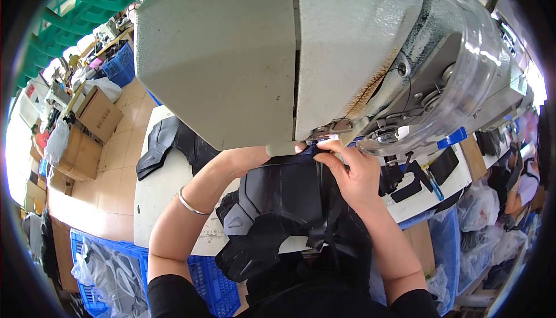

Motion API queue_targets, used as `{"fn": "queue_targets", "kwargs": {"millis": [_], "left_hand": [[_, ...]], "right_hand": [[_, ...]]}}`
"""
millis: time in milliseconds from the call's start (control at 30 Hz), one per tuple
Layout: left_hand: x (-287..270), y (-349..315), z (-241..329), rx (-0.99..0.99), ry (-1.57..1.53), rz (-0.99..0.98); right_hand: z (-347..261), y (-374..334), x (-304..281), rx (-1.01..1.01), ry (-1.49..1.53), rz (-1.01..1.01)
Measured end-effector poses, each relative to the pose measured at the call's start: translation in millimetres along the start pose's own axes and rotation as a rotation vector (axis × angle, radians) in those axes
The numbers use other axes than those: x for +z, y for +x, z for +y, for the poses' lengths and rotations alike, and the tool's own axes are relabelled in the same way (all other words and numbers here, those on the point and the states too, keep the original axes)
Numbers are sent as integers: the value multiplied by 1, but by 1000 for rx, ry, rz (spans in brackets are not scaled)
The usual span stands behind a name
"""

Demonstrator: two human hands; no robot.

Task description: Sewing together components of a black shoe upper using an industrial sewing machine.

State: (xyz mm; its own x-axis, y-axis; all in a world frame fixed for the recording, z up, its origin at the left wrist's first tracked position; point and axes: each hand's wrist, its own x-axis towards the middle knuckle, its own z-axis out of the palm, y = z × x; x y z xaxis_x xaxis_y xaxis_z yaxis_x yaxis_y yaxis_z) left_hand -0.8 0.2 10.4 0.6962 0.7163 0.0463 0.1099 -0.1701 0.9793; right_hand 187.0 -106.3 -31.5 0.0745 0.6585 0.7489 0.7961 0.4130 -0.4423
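Observation:
A large off-white sewing machine [226, 57] fills the upper middle of the head view. Beneath its head my left hand [258, 157] reaches in, its fingers mostly hidden by the casing; a fingertip shows beside the dark strip at the stitching area. My right hand [354, 173] is closed, thumb and forefinger pinching the edge of a black sheet piece [284, 193] there. That piece hangs toward me over the table edge, joined to black and grey moulded panels [240, 219]. My left wrist wears a silver bangle [193, 203].
More grey and black panels [157, 144] lie on the white table [147, 214] at left. Right of the machine are black flat pieces [445, 166] and a blue-handled tool [435, 187]. Blue crates [138, 251] flank me. Another person [524, 182] sits far right.

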Motion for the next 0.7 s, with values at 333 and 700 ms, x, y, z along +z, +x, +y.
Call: {"fn": "queue_targets", "kwargs": {"millis": [333, 700], "left_hand": [[2, 3, -12, -121, -210, -84], [2, 2, -19, -253, -202, -40]], "right_hand": [[0, -9, 16, 383, 261, 169], [-31, -28, 5, 399, 360, -39]]}}
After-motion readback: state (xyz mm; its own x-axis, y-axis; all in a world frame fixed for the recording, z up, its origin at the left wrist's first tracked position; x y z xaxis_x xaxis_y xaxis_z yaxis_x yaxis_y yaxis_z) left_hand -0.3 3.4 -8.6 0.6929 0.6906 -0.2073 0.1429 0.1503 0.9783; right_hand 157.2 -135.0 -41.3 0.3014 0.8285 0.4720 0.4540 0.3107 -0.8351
